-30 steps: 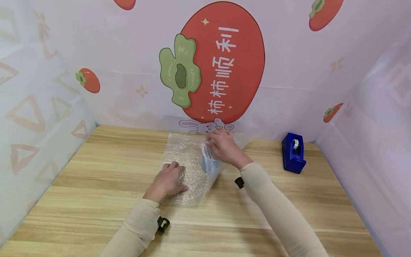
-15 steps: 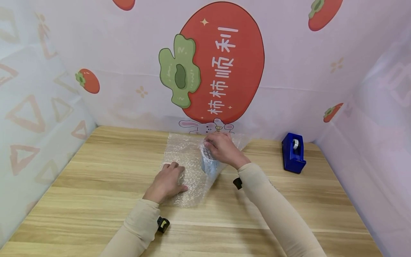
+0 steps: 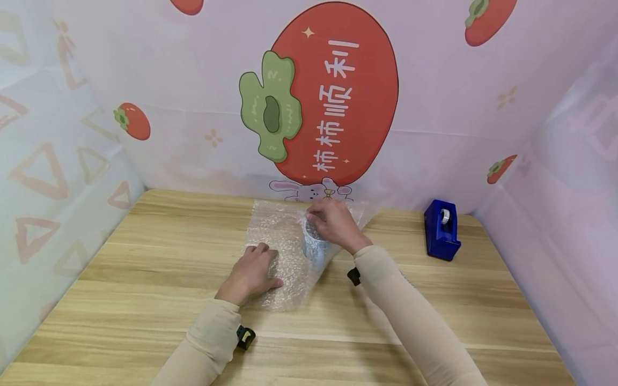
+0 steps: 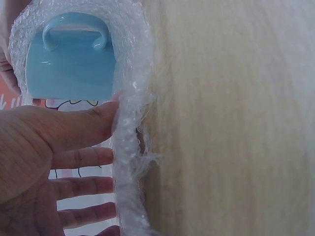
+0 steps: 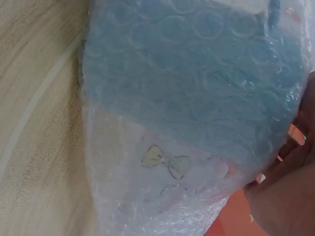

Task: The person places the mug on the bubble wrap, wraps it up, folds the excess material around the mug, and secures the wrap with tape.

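A light-blue mug (image 4: 71, 73) with a loop handle stands on a sheet of clear bubble wrap (image 3: 270, 222) near the back of the table. One side of the sheet rises along the mug's right and covers it in the right wrist view, where the blue shows through. My right hand (image 3: 338, 224) pinches the raised wrap at the mug's rim, fingers bent over the top. On the flat part, to the left and nearer, my left hand (image 3: 251, 274) presses with spread, nearly straight fingers. Its thumb (image 4: 83, 125) lies close to the mug in the left wrist view.
A blue tape dispenser (image 3: 441, 236) with a roll of tape sits at the back right of the wooden table (image 3: 145, 279). Printed cloth walls (image 3: 193, 155) enclose the back and both sides. A black wrist device (image 3: 246, 338) sits at the left sleeve.
My right wrist and forearm have shifted slightly left, and the wrap now lies closer against the mug. The left hand has stayed in place.
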### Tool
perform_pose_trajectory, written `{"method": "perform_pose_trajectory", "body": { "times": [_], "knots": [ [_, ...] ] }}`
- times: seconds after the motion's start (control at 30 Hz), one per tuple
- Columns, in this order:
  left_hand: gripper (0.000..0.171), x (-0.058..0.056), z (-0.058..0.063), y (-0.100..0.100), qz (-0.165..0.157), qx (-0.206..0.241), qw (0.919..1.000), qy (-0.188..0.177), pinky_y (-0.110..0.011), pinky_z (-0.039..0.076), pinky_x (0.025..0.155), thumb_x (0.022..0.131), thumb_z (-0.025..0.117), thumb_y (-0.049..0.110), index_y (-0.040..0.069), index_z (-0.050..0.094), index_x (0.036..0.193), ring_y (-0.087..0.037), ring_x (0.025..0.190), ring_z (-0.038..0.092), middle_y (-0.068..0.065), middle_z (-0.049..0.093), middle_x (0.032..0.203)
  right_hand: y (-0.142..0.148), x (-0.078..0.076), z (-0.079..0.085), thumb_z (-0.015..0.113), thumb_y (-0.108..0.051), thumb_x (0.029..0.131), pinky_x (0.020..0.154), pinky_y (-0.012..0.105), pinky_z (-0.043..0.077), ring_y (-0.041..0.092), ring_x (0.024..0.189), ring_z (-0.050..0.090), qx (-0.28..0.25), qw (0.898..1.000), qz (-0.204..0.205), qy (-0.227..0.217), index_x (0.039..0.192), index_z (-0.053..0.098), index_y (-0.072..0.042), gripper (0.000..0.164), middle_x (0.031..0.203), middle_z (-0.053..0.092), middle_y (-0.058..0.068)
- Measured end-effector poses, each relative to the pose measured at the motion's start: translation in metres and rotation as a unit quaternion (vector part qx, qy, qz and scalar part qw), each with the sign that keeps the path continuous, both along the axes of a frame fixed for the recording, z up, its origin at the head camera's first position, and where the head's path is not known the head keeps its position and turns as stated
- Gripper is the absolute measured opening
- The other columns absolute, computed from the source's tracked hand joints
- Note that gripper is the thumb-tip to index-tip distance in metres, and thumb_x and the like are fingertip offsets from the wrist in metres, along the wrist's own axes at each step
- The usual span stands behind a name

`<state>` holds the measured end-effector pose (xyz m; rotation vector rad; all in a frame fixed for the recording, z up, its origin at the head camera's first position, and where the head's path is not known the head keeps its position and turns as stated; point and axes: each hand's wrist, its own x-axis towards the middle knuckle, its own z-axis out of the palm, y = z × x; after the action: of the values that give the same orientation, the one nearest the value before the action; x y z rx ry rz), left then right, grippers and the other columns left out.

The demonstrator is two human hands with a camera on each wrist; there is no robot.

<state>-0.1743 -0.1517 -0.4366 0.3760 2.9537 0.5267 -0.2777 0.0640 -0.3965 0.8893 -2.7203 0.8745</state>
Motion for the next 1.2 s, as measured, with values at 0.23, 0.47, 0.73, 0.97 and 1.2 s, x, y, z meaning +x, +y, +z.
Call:
{"method": "perform_pose_trajectory", "body": {
  "times": [0.23,0.47,0.73,0.97,1.2],
  "knots": [
    [0.072,-0.0005,-0.0019,-0.0009,0.001,0.001,1.0000,0.001,-0.059,0.043,0.104,0.079,0.087,0.031,-0.003,0.059,0.135,-0.049,0.128,0.046,-0.025,0.053,0.136,-0.0039,0.0017,0.0008,0.073,-0.015,0.094,0.108,0.045,0.043,0.023,0.113,0.062,0.001,0.999,-0.035,-0.035,0.105,0.080,-0.010,0.014,0.114,0.072,0.004],
    [0.071,-0.0004,-0.0005,-0.0010,0.000,0.001,1.0000,0.002,-0.058,0.043,0.105,0.079,0.087,0.031,-0.002,0.059,0.135,-0.048,0.128,0.046,-0.025,0.053,0.136,-0.0067,0.0024,0.0011,0.074,-0.015,0.094,0.090,0.038,0.055,0.017,0.100,0.068,-0.038,0.997,-0.048,-0.045,0.108,0.075,-0.012,0.015,0.105,0.074,0.002],
    [0.070,0.0006,0.0020,-0.0009,-0.003,-0.002,1.0000,0.004,-0.057,0.043,0.105,0.079,0.088,0.030,-0.003,0.060,0.134,-0.048,0.127,0.047,-0.026,0.053,0.135,-0.0061,0.0014,-0.0009,0.075,-0.009,0.091,0.094,0.038,0.052,0.017,0.099,0.066,-0.013,1.000,-0.020,0.021,0.098,0.076,-0.014,0.008,0.100,0.073,-0.001],
    [0.070,0.0011,0.0013,-0.0009,-0.003,0.002,1.0000,0.002,-0.057,0.043,0.104,0.079,0.087,0.030,-0.003,0.060,0.134,-0.048,0.127,0.047,-0.026,0.053,0.135,-0.0029,0.0026,-0.0005,0.071,-0.017,0.096,0.102,0.049,0.043,0.026,0.107,0.061,0.071,0.996,-0.002,0.060,0.109,0.080,-0.013,0.016,0.110,0.072,0.005],
    [0.071,0.0008,0.0005,-0.0021,0.001,0.009,0.9999,-0.006,-0.058,0.041,0.107,0.080,0.087,0.030,-0.003,0.059,0.136,-0.049,0.130,0.044,-0.027,0.051,0.139,-0.0004,0.0089,0.0055,0.066,-0.025,0.098,0.105,0.051,0.029,0.030,0.120,0.038,0.141,0.984,0.005,0.107,0.107,0.081,-0.019,0.018,0.122,0.053,0.011]
  ]
}}
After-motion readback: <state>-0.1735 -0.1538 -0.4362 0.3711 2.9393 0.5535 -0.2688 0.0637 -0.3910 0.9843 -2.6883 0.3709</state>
